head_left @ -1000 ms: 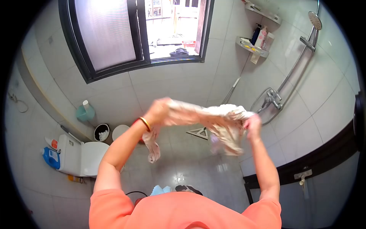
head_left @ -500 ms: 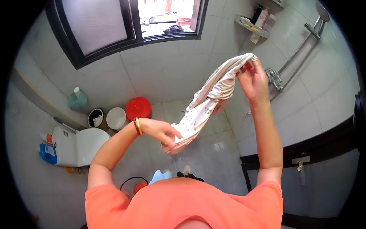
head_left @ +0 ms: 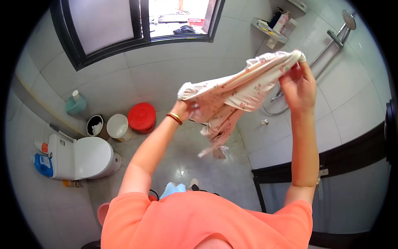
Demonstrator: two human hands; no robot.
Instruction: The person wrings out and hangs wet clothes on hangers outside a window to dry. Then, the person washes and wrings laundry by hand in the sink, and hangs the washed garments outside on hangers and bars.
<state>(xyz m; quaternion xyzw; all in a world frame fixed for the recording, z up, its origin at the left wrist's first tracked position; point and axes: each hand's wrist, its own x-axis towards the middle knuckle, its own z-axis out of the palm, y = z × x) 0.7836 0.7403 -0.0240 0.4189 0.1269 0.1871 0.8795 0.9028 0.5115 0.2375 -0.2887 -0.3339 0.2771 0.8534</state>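
Note:
A pale floral garment (head_left: 256,88) with gathered, ruffled edges is stretched in the air between my hands. Its lower folds hang loose and crumpled over the floor, slightly blurred. My left hand (head_left: 182,109) grips the bunched edge at the left end, its fingers partly covered by the fabric. Higher up, my right hand (head_left: 299,88) pinches the opposite end between thumb and fingers. Whether it is a top or trousers cannot be made out from the folds.
A red lidded bucket (head_left: 142,118), a white bucket (head_left: 119,127) and a bin (head_left: 96,126) stand along the wall beside the toilet (head_left: 93,157). The shower head (head_left: 349,20) and a corner shelf (head_left: 270,30) with bottles are at upper right. An open window (head_left: 178,40) is ahead.
My left hand has risen to the garment's far left end. My right hand has moved slightly right and up. The twisted garment has spread out, with folds now hanging down.

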